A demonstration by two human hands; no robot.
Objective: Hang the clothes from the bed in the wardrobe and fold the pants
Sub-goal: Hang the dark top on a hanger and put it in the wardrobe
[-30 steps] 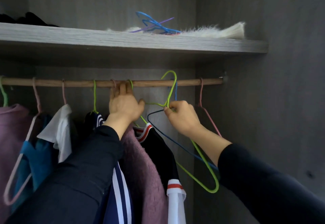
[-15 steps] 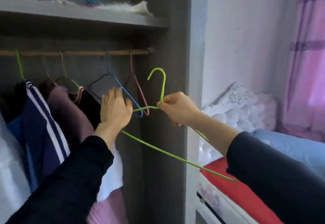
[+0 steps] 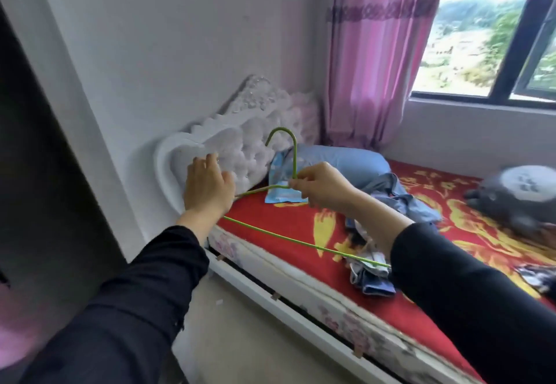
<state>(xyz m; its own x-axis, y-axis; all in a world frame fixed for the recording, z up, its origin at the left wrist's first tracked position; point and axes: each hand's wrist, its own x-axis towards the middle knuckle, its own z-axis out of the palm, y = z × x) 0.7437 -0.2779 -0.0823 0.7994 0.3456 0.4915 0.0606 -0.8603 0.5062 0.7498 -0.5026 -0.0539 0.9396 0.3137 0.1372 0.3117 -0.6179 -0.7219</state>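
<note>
Long black sleeves (image 3: 126, 302) on both arms

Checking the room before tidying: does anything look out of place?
Yes. Clothes lie crumpled in a heap on the red bedspread near its edge. The green hanger pinched by the right hand carries nothing.

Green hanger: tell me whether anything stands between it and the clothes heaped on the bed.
Nothing visible does. The right hand pinches the green hanger in open air above the red bedspread, and the clothes lie uncovered just beyond it. The left hand is open.
</note>
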